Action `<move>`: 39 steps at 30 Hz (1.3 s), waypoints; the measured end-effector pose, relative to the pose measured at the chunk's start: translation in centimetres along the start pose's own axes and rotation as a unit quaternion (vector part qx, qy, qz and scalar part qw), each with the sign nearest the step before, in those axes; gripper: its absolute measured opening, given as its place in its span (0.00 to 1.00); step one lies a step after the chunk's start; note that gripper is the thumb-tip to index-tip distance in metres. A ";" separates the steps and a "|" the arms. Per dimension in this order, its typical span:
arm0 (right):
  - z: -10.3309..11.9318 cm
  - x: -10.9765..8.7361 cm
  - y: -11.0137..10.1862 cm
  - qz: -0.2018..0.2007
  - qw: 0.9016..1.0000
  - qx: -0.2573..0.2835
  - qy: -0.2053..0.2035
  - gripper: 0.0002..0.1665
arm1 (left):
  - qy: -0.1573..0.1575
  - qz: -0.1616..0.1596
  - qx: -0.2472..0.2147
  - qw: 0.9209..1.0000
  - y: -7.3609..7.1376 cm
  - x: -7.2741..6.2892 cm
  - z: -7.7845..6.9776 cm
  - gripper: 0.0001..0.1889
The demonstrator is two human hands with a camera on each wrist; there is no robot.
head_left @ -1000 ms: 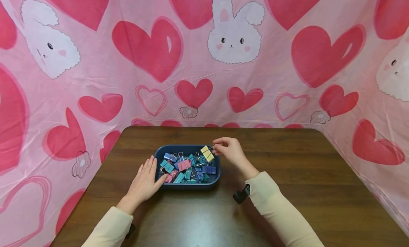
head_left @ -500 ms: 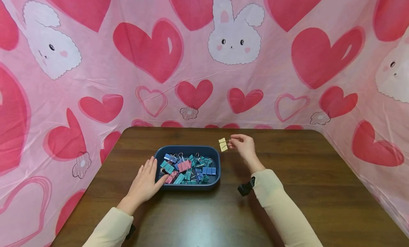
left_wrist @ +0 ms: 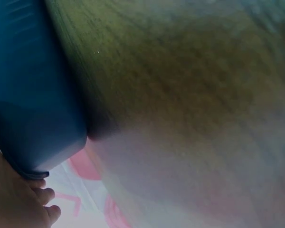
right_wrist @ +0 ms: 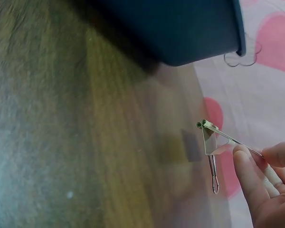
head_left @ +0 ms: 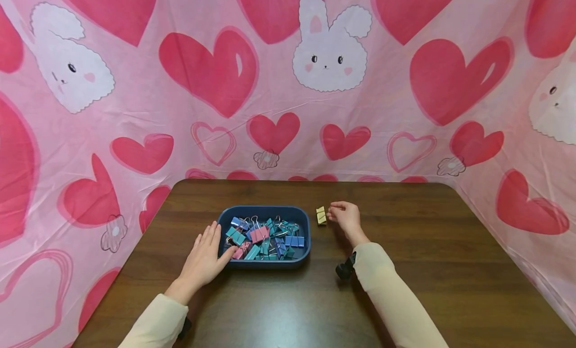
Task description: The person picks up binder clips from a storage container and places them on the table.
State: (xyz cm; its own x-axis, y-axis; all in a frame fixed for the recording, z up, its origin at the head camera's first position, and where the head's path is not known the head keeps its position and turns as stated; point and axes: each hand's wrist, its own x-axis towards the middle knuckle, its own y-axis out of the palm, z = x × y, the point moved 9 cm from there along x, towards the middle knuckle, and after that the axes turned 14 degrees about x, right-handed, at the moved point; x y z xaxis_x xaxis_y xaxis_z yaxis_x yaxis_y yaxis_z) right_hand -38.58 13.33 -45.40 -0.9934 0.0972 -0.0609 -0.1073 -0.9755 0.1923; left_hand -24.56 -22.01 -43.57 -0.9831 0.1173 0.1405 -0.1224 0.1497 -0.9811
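Note:
A yellow binder clip (head_left: 321, 216) hangs just right of the dark blue tray (head_left: 265, 264). My right hand (head_left: 345, 220) pinches one of its wire handles between thumb and fingertips. In the right wrist view the binder clip (right_wrist: 209, 138) shows its other handle pointing down, and it looks slightly above the tabletop. Resting on the tray's left rim, my left hand (head_left: 202, 255) has its fingers extended and thumb over the front corner. Inside the tray lie several binder clips in blue, teal and pink, such as a pink binder clip (head_left: 259, 233).
The brown wooden table (head_left: 405, 268) extends around the tray. Behind it and at both sides hangs a pink cloth (head_left: 387, 103) printed with hearts and rabbits. A black strap device (head_left: 345, 269) sits at the right wrist.
My right hand has lifted the yellow binder clip out over the tray's right side, moved it rightward, then lowered it toward the table. The left hand has stayed on the tray.

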 end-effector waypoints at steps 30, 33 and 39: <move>1.2 -0.1 -1.6 0.018 0.995 -0.090 -0.042 0.18 | 0.004 -0.005 -0.002 1.000 0.0 0.0 0.1 0.45; 2.2 -0.2 -1.4 0.022 0.992 -0.109 -0.059 0.18 | 0.003 -0.003 -0.003 1.000 0.0 0.0 0.1 0.46; 4.0 -0.9 0.3 0.049 0.990 -0.101 -0.082 0.17 | 0.001 0.001 -0.002 1.000 0.1 0.0 0.1 0.45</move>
State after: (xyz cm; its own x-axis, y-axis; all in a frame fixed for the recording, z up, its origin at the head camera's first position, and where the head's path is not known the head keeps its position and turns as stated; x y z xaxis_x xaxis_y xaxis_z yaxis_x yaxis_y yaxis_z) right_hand -37.85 13.69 -41.39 -0.9936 0.0138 0.1117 -0.0153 -0.9998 -0.0124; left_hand -24.60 -22.09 -43.70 -0.9832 0.1190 0.1385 -0.1197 0.1532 -0.9809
